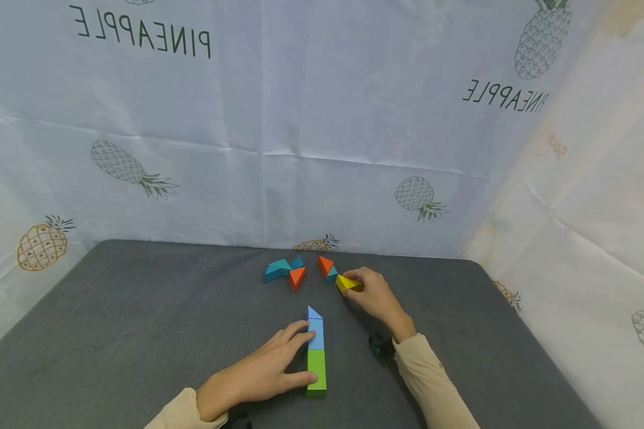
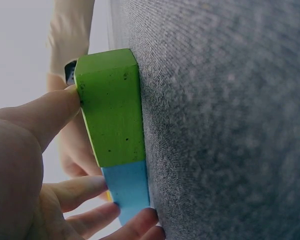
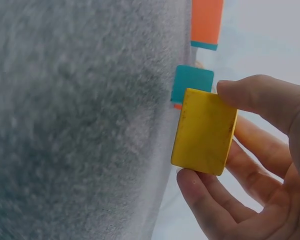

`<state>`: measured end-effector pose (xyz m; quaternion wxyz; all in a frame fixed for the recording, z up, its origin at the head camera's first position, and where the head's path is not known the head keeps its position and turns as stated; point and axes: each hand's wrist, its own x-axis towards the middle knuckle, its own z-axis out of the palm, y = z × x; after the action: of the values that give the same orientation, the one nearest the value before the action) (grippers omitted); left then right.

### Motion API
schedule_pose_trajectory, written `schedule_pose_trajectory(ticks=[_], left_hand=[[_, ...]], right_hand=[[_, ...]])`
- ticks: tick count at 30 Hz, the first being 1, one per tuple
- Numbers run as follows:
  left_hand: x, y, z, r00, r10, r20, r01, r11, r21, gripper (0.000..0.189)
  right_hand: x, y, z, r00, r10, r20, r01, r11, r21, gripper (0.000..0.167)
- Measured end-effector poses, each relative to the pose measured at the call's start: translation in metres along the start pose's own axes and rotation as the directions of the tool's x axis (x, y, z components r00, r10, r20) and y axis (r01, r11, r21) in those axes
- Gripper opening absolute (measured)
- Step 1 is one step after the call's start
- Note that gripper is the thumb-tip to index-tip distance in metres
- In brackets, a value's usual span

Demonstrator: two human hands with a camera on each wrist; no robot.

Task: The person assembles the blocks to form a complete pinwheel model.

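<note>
A row of blocks lies lengthwise in front of me: a green block (image 1: 316, 369), a light blue block (image 1: 316, 335) against its far end, and a small blue triangular block (image 1: 313, 313) at the tip. My left hand (image 1: 263, 366) rests along the row's left side, fingers spread and fairly straight. Its thumb touches the green block (image 2: 110, 110), and its fingertips lie at the light blue block (image 2: 127, 185). Farther back, my right hand (image 1: 377, 295) pinches a yellow triangular block (image 1: 346, 282) between thumb and fingers, as the yellow block (image 3: 205, 132) shows in the right wrist view.
Left of the yellow block lie an orange triangular block (image 1: 325, 264) and a small teal triangle (image 1: 331, 275). Another orange triangle (image 1: 297, 277) sits beside teal blocks (image 1: 276, 271). The dark grey table (image 1: 155, 322) ends at a pineapple-print cloth (image 1: 327, 196).
</note>
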<state>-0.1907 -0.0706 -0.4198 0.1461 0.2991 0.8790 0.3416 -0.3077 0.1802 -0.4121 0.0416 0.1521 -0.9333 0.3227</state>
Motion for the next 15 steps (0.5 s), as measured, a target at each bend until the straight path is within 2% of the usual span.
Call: schedule_pose_trajectory(ticks=[15], left_hand=[[0.0001, 0.0006, 0.0002, 1.000, -0.004, 0.002, 0.004, 1.000, 0.012, 0.079]], right_hand=[[-0.0078, -0.0083, -0.0025, 0.998, -0.043, 0.047, 0.042, 0.999, 0.023, 0.033]])
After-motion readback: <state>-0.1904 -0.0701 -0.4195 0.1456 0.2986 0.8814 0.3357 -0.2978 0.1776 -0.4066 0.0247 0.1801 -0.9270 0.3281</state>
